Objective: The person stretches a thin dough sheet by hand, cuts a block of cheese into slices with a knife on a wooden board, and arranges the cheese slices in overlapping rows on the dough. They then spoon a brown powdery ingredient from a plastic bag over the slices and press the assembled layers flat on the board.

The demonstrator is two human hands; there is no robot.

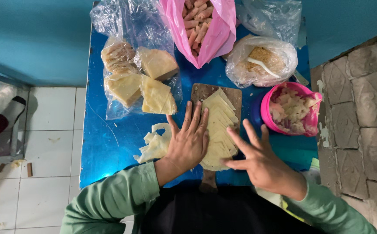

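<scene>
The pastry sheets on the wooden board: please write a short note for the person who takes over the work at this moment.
Left hand: open, flat, pressing on the left side of the pastry sheets.
Right hand: open, fingers spread, thumb touching the lower right edge of the sheets.
The sheets lie fanned out in an overlapping row on the wooden board, on the blue table.
Cut-off scraps lie left of the board.
More wrappers are in the clear bag; the pink bowl of filling is to the right; rolled pieces are in the pink bag.
Done: sheets laid out. Left: no filling is on them yet.
</scene>
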